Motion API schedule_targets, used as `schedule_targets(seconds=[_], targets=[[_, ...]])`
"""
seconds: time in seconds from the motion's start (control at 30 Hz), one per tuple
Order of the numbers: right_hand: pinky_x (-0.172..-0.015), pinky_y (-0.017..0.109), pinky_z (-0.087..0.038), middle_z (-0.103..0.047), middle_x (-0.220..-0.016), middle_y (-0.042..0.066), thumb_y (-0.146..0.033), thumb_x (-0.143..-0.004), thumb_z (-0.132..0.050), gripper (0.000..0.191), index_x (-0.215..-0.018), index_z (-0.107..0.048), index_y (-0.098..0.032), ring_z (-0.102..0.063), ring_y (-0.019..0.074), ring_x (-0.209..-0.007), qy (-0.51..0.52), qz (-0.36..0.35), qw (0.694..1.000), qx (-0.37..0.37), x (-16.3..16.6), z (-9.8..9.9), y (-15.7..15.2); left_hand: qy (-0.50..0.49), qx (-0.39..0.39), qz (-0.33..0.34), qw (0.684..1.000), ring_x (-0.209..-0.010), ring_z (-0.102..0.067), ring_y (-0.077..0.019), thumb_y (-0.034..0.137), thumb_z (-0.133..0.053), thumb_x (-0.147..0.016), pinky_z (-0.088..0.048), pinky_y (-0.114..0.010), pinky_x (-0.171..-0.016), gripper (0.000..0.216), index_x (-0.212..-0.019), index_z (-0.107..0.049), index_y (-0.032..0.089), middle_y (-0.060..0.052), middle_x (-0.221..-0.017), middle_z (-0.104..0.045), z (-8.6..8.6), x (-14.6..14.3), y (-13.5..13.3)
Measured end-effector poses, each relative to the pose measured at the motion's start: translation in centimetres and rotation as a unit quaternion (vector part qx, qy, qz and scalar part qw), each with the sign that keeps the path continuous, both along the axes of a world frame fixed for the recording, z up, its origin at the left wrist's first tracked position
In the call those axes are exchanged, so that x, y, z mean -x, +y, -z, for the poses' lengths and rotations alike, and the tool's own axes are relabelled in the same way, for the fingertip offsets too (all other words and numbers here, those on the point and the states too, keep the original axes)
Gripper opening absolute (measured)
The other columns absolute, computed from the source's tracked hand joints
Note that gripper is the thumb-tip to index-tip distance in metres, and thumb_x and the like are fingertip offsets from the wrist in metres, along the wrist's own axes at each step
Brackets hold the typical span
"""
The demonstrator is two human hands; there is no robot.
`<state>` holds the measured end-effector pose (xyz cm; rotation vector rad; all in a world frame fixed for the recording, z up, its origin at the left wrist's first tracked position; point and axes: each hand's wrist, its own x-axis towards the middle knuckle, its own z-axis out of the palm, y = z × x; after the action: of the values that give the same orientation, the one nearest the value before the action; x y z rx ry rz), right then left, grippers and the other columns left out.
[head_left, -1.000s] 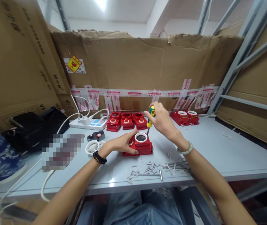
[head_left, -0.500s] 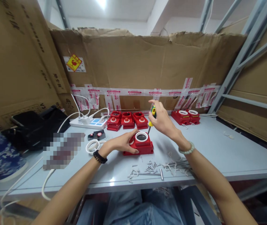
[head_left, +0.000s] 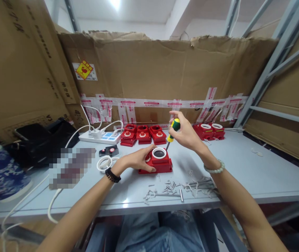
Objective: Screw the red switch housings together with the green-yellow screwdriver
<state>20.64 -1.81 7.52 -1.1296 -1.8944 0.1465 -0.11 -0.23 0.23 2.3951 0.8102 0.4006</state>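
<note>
A red plastic housing (head_left: 159, 165) with a white ring (head_left: 159, 153) on top lies on the grey table (head_left: 244, 168) in front of me. My left hand (head_left: 138, 160) grips its left side, fingers curled around the edge. My right hand (head_left: 186, 133) is closed on a green and yellow screwdriver (head_left: 174, 128), held nearly upright with its tip down at the housing's far right corner.
Loose screws (head_left: 168, 187) and small metal pins lie near the front edge. Three red housings (head_left: 142, 134) stand in a row at the back, two more (head_left: 209, 131) at the right. A power strip (head_left: 99, 138), white rings (head_left: 104, 163), a black bag (head_left: 46, 140) and cardboard walls surround the table.
My right hand has shifted slightly right and turned on the screwdriver handle, whose green top now shows more. The left hand and housing stay put.
</note>
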Motion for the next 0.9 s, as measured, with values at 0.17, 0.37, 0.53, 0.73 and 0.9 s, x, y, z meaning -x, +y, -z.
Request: schedule_targets(seconds=[0.17,0.37,0.53,0.73,0.9], targets=[[-0.088,0.045,-0.041,-0.049,-0.109,0.016,-0.029,-0.080,-0.050,0.040,-0.116,-0.042,-0.012,-0.051,0.0259,-0.100,-0.043,0.074,0.996,-0.018,0.7,0.0,-0.6,0.001,-0.004,0.000,1.000,-0.117,-0.048,-0.0259,0.038,-0.073,-0.064,-0.037,-0.033,-0.101,0.078,-0.130,-0.034,0.019,-0.009,-0.133,-0.047,-0.1,0.0,-0.1],[-0.083,0.041,-0.043,-0.051,-0.105,0.014,-0.021,-0.080,-0.047,0.036,-0.115,-0.043,-0.014,-0.054,0.0221,-0.090,-0.030,0.063,0.997,-0.023,0.3,0.0,-0.2,-0.004,0.000,0.009,1.000,-0.114,-0.051,-0.0253,0.036,-0.073,-0.065,-0.039,-0.033,-0.099,0.076,-0.128,-0.035,0.019,-0.008,-0.131,-0.049,-0.2,-0.1,-0.2],[-0.070,0.032,-0.044,-0.055,-0.097,0.009,-0.023,-0.074,-0.051,0.038,-0.111,-0.042,-0.014,-0.053,0.0167,-0.077,-0.010,0.006,0.998,0.057,0.1,-0.2,-0.7,-0.008,-0.006,0.014,1.000,-0.113,-0.051,-0.0252,0.036,-0.072,-0.065,-0.040,-0.033,-0.098,0.073,-0.126,-0.037,0.019,-0.008,-0.126,-0.053,0.0,-0.1,0.0],[-0.065,0.031,-0.039,-0.053,-0.077,0.004,-0.041,-0.080,-0.049,0.023,-0.079,-0.046,-0.018,-0.048,0.0157,-0.067,-0.059,0.088,0.994,0.008,0.1,0.0,-0.2,-0.003,-0.001,-0.002,1.000,-0.112,-0.051,-0.0256,0.036,-0.073,-0.064,-0.040,-0.033,-0.097,0.075,-0.126,-0.036,0.019,-0.008,-0.127,-0.051,0.1,0.0,0.1],[-0.062,0.027,-0.039,-0.058,-0.077,0.001,-0.025,-0.072,-0.055,0.021,-0.091,-0.050,-0.019,-0.051,0.0135,-0.065,0.015,0.048,0.999,0.006,-0.3,0.0,0.1,-0.007,0.000,0.003,1.000,-0.107,-0.054,-0.0241,0.034,-0.073,-0.064,-0.042,-0.033,-0.094,0.071,-0.124,-0.039,0.020,-0.006,-0.121,-0.055,0.1,0.0,0.0]])
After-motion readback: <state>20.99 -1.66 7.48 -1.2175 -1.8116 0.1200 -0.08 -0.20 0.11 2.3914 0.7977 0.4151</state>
